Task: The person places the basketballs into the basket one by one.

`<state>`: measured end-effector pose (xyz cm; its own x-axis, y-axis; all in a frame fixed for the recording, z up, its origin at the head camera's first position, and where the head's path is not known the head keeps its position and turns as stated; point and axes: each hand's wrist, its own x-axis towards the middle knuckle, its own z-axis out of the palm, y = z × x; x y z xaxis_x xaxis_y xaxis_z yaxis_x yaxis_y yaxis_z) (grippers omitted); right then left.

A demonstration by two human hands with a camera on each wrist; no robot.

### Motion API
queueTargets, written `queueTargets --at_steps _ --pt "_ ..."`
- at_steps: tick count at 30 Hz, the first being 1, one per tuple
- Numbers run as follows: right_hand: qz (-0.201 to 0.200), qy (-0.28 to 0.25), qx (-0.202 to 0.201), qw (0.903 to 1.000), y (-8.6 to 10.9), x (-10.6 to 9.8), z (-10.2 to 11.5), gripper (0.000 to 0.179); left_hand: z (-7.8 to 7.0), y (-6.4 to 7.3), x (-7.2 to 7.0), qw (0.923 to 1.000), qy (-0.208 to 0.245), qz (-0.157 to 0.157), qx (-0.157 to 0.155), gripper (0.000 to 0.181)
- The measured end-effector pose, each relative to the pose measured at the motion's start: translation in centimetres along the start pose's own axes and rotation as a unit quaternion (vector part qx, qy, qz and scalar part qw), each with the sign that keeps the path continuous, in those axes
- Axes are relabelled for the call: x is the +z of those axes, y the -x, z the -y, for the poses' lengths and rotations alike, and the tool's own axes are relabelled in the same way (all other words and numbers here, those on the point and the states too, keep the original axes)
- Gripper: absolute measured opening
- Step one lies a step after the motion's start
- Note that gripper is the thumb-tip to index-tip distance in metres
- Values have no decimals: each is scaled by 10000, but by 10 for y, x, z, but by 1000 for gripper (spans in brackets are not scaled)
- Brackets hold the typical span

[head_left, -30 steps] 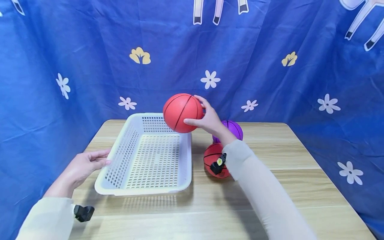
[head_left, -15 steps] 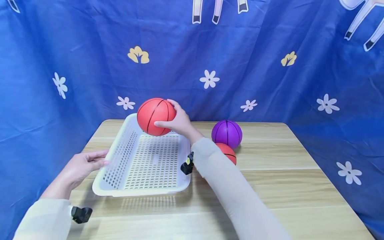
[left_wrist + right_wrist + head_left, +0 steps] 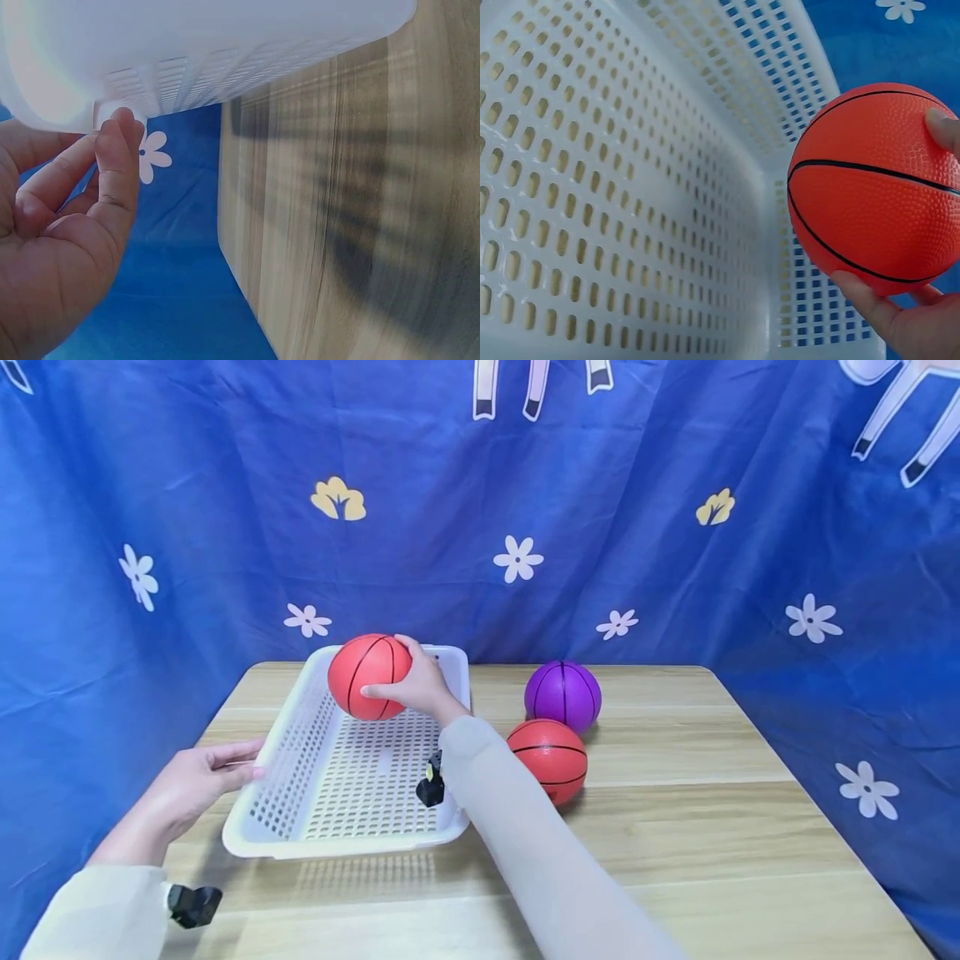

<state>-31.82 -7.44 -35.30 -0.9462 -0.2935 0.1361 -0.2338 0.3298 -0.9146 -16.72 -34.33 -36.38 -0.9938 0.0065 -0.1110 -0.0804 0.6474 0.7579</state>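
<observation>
My right hand grips an orange-red toy basketball inside the far end of a white plastic basket. The right wrist view shows the ball between thumb and fingers, above the perforated basket floor. At the basket's left side, my left hand pinches the rim. In the left wrist view, the fingers press against the rim from outside, and the basket's side wall hangs over the tabletop.
Right of the basket, a second orange-red basketball rests on the wooden table, partly behind my right sleeve. A purple ball sits just behind it. A blue patterned curtain surrounds the table's back and sides.
My right hand has carried the basketball leftward over the basket and then lowered it toward the far end. The left hand keeps its hold on the rim. The other two balls are now less covered.
</observation>
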Motion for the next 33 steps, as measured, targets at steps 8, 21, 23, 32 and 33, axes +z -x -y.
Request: queueTargets --at_steps 8,21,23,32,33 --pt "90 693 261 9972 -1 19 -10 88 2 0 3 9999 102 8 -56 67" --pt "273 1314 386 9902 -2 37 -14 91 5 -2 3 10000 70 1 12 65" --pt "299 1313 425 9900 -2 37 -14 92 5 -3 4 10000 90 5 24 65" --pt "332 1234 366 9911 0 23 -5 98 5 -3 2 10000 9 40 -17 65" --pt "330 1228 327 9913 0 18 -2 98 5 -3 1 10000 -14 37 -5 65"
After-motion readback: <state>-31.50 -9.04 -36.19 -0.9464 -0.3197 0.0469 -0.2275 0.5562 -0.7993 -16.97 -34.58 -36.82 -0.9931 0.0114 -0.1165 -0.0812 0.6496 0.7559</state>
